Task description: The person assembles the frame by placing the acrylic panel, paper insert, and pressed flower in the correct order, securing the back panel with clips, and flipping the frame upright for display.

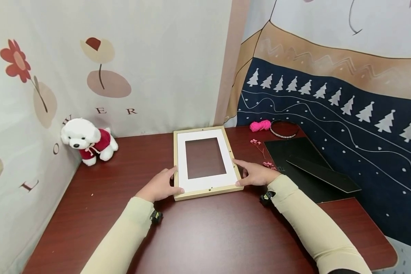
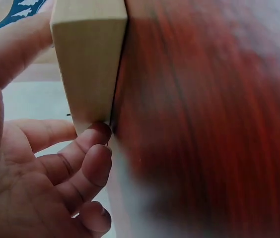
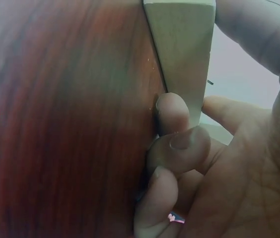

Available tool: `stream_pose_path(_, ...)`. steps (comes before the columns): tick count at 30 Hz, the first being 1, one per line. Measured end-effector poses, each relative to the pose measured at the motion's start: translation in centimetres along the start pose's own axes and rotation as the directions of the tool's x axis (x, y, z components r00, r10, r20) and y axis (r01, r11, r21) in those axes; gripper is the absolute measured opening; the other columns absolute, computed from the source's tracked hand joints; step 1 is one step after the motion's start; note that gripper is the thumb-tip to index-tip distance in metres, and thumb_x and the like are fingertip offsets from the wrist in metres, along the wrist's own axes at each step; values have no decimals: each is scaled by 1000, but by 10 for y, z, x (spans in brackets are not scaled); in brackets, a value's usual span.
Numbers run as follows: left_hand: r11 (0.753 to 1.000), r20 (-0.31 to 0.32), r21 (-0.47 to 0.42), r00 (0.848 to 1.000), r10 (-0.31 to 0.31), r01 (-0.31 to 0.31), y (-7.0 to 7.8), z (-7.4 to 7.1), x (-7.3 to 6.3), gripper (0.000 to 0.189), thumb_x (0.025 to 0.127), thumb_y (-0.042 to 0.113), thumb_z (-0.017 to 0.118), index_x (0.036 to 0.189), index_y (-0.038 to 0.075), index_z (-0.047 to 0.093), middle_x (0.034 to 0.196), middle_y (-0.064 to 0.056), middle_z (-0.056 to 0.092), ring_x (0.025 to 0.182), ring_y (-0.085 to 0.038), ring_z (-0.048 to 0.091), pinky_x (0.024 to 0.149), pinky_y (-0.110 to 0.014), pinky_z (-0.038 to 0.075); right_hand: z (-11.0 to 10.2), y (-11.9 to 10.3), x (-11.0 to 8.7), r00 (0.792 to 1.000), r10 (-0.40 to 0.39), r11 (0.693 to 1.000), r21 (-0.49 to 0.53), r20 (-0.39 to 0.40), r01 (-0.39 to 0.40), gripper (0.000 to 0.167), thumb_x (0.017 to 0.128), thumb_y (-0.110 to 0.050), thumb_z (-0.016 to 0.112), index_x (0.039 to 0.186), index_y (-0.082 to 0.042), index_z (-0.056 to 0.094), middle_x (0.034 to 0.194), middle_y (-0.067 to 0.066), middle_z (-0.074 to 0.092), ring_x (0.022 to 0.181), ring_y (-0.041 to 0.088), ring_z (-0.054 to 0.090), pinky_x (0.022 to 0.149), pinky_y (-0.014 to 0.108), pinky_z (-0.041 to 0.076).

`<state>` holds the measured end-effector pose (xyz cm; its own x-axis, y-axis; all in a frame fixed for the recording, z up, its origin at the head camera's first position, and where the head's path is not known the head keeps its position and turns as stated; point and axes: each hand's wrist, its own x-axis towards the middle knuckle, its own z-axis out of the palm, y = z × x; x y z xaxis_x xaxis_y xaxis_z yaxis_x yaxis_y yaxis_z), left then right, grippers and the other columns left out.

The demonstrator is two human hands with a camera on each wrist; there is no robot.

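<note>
Sleeves: two pale yellow fabric sleeves [image 1: 315,220] are stretched forward, a small black wrist device [image 1: 267,197] being worn at each cuff.
Frame: a pale gold rectangular frame [image 1: 198,193] is rested on the glossy reddish-brown wood-grain counter [image 1: 205,232], between both hands, its far edge close to the white flower-printed curtain [image 1: 171,76].
Mat: the frame is lined with a flat white mat [image 1: 205,183], through whose rectangular opening the counter is seen.
Left grip [image 1: 159,185]: the frame is grasped near its near left corner, thumb on top, fingers bent against the side.
Right grip [image 1: 257,173]: the frame is likewise grasped on its right side.
Right of frame: a bright pink yarn bundle [image 1: 260,126], a thin dark ring [image 1: 284,137], pink flower sprigs [image 1: 255,142] and a flat black board [image 1: 305,182] with a raised black flap [image 1: 323,174] are laid out.
Far left: a white plush dog in red clothing [image 1: 85,139] is placed by the curtain.
</note>
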<state>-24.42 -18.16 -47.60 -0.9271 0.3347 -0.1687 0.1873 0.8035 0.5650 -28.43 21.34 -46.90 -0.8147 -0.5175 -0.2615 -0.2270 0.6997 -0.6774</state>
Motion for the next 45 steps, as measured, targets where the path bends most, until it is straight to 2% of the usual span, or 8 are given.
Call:
stream_pose_path(5,1000,31,-6,999,-20,20,-3,0,-8,110,83,41,90,165,0,29,152,-31,47,134,-40,56,111,-56,46,0,-4,-3,1000,10,1000,-23,10,-10,100,86,-36,87,167,-17,32,108,9,58,91,24,55,72,35,51)
stream_pose_path(9,1000,25,-13,999,-20,21,-3,0,-13,110,82,39,91,165,0,30,152,-30,46,135,-40,55,112,-56,46,-8,-4,-4,1000,-2,999,-33,-10,2,90,87,-35,86,164,-17,41,100,7,61,86,22,57,69,34,51)
stream_pose_path(14,1000,11,0,1000,-27,27,1,0,-16,106,83,37,90,164,0,31,156,-30,43,136,-40,55,113,-55,45,-35,6,-4,988,55,997,-45,-146,-62,72,92,-30,83,155,-12,54,89,7,63,80,23,58,65,35,51)
stream_pose_path(17,1000,1,9,1000,-24,24,2,0,-18,105,84,36,89,164,-1,32,154,-29,45,133,-38,57,111,-54,47,-53,16,-5,968,106,991,-56,-229,-121,63,95,-27,80,150,-8,58,90,10,63,78,25,58,64,35,51)
stream_pose_path(20,1000,-5,13,1000,-21,21,2,0,-19,104,85,36,89,164,-1,32,154,-29,45,132,-37,57,111,-53,47,-67,26,-5,954,135,984,-75,-268,-161,58,96,-25,78,148,-5,60,99,13,65,83,26,58,68,35,52)
stream_pose_path(26,1000,-1,13,1000,-18,18,4,0,-23,102,86,35,88,163,-2,32,155,-29,45,134,-38,57,111,-54,47,-85,43,-4,943,187,965,-128,-276,-229,58,97,-23,77,148,-1,59,109,17,71,91,28,60,86,44,55)
stream_pose_path(32,1000,-4,0,1000,-10,10,4,1,-24,101,87,35,87,163,-4,32,154,-30,45,137,-41,54,113,-55,45,-91,59,1,919,266,939,-136,-290,-315,56,96,-19,78,147,-3,60,140,23,66,111,33,65,106,60,51)
stream_pose_path(45,1000,-7,-17,1000,-4,4,2,5,-24,100,88,35,87,163,-3,33,155,-29,45,139,-40,53,114,-55,44,-89,67,5,918,278,924,-183,-283,-337,56,94,-19,81,145,-5,63,134,22,70,111,35,66,103,60,53)
